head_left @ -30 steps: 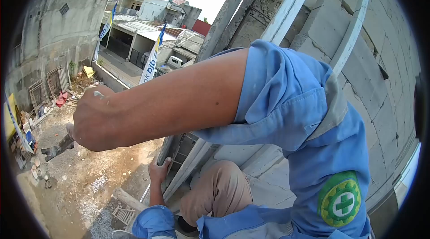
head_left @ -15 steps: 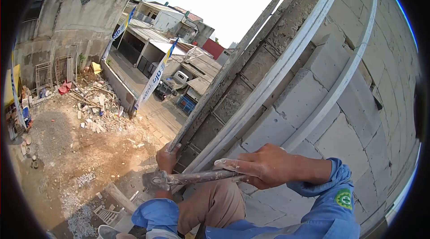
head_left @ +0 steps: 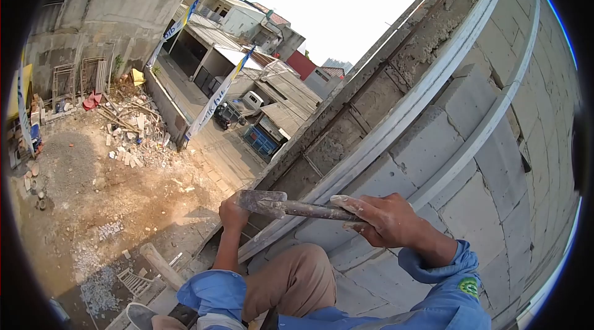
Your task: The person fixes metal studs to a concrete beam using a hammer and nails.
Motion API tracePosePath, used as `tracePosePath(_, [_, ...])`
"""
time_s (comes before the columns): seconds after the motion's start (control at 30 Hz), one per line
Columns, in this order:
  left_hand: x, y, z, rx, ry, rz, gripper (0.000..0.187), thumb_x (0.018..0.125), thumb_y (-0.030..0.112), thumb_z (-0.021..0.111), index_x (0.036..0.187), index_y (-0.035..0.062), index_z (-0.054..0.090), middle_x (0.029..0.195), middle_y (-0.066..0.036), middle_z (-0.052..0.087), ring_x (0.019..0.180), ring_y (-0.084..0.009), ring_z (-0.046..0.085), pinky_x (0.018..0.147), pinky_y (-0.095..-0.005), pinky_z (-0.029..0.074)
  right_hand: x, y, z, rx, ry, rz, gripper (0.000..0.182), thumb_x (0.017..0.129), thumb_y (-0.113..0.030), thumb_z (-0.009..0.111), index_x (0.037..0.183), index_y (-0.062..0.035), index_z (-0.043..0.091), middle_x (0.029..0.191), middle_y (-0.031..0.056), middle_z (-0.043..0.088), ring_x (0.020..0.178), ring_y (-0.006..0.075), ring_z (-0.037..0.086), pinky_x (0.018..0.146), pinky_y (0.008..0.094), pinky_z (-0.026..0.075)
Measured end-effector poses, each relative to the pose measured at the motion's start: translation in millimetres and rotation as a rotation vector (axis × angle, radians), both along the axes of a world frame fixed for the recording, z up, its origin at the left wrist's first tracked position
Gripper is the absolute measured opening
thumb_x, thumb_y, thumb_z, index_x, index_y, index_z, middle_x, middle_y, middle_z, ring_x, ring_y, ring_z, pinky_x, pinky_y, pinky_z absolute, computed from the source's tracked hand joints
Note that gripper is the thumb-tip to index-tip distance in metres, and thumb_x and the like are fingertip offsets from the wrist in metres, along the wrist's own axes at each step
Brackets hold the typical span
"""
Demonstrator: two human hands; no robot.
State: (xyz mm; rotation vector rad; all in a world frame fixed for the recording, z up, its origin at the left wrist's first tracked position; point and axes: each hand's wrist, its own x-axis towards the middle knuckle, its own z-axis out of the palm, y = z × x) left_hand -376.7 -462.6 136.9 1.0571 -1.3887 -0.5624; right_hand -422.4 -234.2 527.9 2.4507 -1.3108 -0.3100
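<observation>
My right hand [head_left: 383,218], dusted with grey, is closed on the handle of a hammer [head_left: 315,210]. The hammer's blocky head [head_left: 263,203] points left and overlaps my left hand [head_left: 232,212] in view. My left hand is at the lower end of the rough board [head_left: 352,82]; its fingers are mostly hidden behind the hammer head, so its grip cannot be made out. Beside the board runs a channel with steel bars [head_left: 356,116], then a long pale batten [head_left: 396,125] along the grey block wall [head_left: 427,138].
A second pale strip [head_left: 489,116] crosses the blocks. My bent knee [head_left: 303,268] is below the hammer. Far below on the left lie the dirt ground [head_left: 142,200], a rubble heap [head_left: 139,129] and banners [head_left: 216,104]. A wooden post [head_left: 161,265] stands at the lower left.
The hammer and my right hand have moved up, the hammer head now in front of my left hand. The view has shifted slightly, and the board's upper end appears farther right.
</observation>
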Motion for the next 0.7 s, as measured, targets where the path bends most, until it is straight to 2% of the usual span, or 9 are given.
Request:
tracePosePath(0.03, [-5.1,-3.0,-6.0,0.006,0.001,-0.001,0.026,0.079,0.029,0.067,0.098,0.0130,0.072,0.085,-0.017,0.069,0.084,-0.0399,0.065,0.075,-0.0475,0.051,-0.3,-1.4,-1.3,0.006,0.001,-0.001,0.067,0.077,-0.012,0.071,0.139,-0.0151,0.046,0.081,0.0041,0.063,0.059,0.0261,0.063,0.046,0.0383,0.048])
tracePosePath(0.1, [-12.1,-10.0,-14.3,0.020,-0.047,0.020,0.029,0.079,0.041,0.073,0.090,0.0133,0.069,0.078,-0.008,0.067,0.077,-0.0290,0.064,0.070,-0.0415,0.048,-1.6,-4.6,-3.7,-0.015,-0.005,0.054,0.067,0.077,-0.012,0.071,0.139,-0.0145,0.046,0.080,0.0038,0.063,0.059,0.0258,0.062,0.045,0.0377,0.047])
tracePosePath(0.23, [-22.1,-18.5,-24.2,0.046,-0.005,0.032,0.031,0.079,0.039,0.075,0.085,0.0101,0.066,0.074,-0.008,0.066,0.075,-0.0282,0.063,0.069,-0.0415,0.047,-3.3,-5.1,-6.9,-0.001,-0.009,0.055,0.067,0.077,-0.013,0.072,0.139,-0.0134,0.046,0.081,0.0036,0.063,0.059,0.0255,0.062,0.045,0.0374,0.047])
tracePosePath(0.37, [-21.3,-16.5,-21.4,-0.032,0.026,0.044,0.036,0.080,0.039,0.074,0.092,0.0058,0.065,0.072,-0.010,0.065,0.072,-0.0289,0.063,0.068,-0.0414,0.048,0.0,-5.6,-9.9,0.011,-0.006,0.020,0.069,0.077,-0.014,0.072,0.140,-0.0163,0.045,0.078,0.0036,0.061,0.058,0.0256,0.061,0.045,0.0380,0.047])
tracePosePath(0.43, [-15.3,-13.2,-9.9,-0.001,0.049,0.005,0.041,0.083,0.042,0.071,0.097,0.0042,0.066,0.073,-0.012,0.065,0.073,-0.0299,0.063,0.070,-0.0413,0.048,0.8,-6.4,-12.4,0.017,-0.013,0.008,0.069,0.077,-0.014,0.072,0.141,-0.0174,0.045,0.076,0.0035,0.060,0.057,0.0257,0.060,0.046,0.0381,0.047])
tracePosePath(0.47, [-10.9,-10.2,-2.8,-0.018,0.150,-0.069,0.047,0.086,0.047,0.066,0.102,0.0030,0.066,0.076,-0.014,0.066,0.076,-0.0309,0.064,0.072,-0.0417,0.049,-0.1,-7.1,-13.1,0.020,-0.004,0.020,0.071,0.077,-0.014,0.072,0.142,-0.0189,0.044,0.075,0.0035,0.060,0.057,0.0259,0.060,0.046,0.0381,0.047])
tracePosePath(0.63, [-14.7,-11.9,-3.6,-0.031,0.046,0.012,0.050,0.088,0.049,0.064,0.106,0.0026,0.066,0.085,-0.017,0.068,0.082,-0.0313,0.066,0.076,-0.0407,0.049,4.5,-8.4,-17.4,0.024,0.006,0.006,0.075,0.076,-0.012,0.070,0.144,-0.0221,0.042,0.075,0.0035,0.060,0.057,0.0265,0.060,0.047,0.0384,0.047])
tracePosePath(0.7, [-11.6,-8.4,6.9,0.013,0.236,-0.145,0.052,0.089,0.051,0.063,0.107,0.0023,0.066,0.086,-0.014,0.069,0.083,-0.0266,0.066,0.079,-0.0381,0.049,4.5,-7.8,-19.5,0.026,-0.011,0.003,0.078,0.075,-0.011,0.070,0.146,-0.0239,0.039,0.076,0.0036,0.060,0.057,0.0270,0.060,0.047,0.0391,0.047])
